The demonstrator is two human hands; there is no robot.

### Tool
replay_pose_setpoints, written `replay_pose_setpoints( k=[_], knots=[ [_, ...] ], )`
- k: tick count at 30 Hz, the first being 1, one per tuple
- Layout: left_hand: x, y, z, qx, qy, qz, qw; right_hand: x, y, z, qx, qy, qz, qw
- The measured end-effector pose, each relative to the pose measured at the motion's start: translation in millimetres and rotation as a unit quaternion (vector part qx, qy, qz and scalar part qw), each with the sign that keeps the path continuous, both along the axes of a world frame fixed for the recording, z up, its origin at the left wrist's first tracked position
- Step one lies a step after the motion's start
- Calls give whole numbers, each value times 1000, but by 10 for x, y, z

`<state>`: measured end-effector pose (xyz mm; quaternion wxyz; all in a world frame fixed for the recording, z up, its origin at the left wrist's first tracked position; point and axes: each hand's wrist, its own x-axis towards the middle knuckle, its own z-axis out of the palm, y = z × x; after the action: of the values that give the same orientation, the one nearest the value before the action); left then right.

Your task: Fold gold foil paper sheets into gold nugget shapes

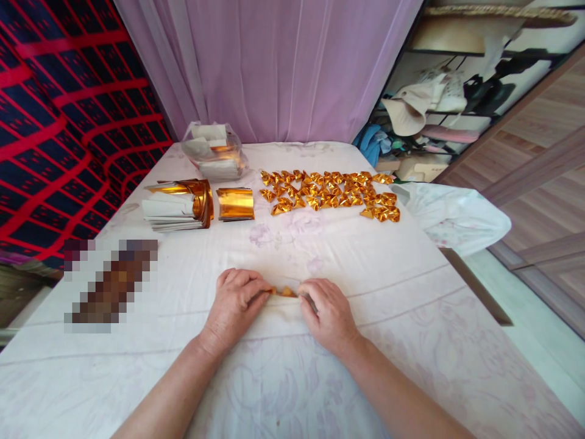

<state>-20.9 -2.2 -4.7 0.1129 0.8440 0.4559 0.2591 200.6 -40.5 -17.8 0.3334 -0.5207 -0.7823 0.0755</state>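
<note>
1. The left hand (235, 302) and right hand (329, 311) lie knuckles-up on the white cloth (365, 268), fingertips meeting at the centre. Between them they pinch a small gold paper (283, 292), only a sliver of it showing; both hands are closed narrowly on it, probably so each can press one end of a fold flat against the cloth.
2. At 12 o'clock from the hands, well apart, folded gold pieces (329, 192) lie in loose rows, seemingly set out of the way of the working spot.
3. At 11 o'clock a short gold stack (235, 203) sits just beside a larger pile of sheets (178, 204), gold on one face and white on the other; both lie on the left hand's side.
4. Behind those, a clear bag (214, 151) holds more sheets, near the curtain (274, 67).
5. At 9 o'clock lies a blurred-out patch (109, 280); what is there cannot be told.
6. Open cloth surrounds the hands on every side. The table's right edge runs past 3 o'clock, where the cloth hangs over; the left edge runs along a red-and-dark patterned fabric (59, 122).
</note>
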Motion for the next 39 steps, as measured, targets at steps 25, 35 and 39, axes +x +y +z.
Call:
replay_pose_setpoints(
  k=[25,35,39],
  knots=[
    [-13,79,24,14,63,-23,998,-6,3,43,82,-73,99,989],
    [-156,12,161,-94,50,-73,992,-77,-25,43,85,-100,120,984],
    [-92,-9,140,-87,60,-42,994,-100,-52,75,68,-110,131,983]
  ],
)
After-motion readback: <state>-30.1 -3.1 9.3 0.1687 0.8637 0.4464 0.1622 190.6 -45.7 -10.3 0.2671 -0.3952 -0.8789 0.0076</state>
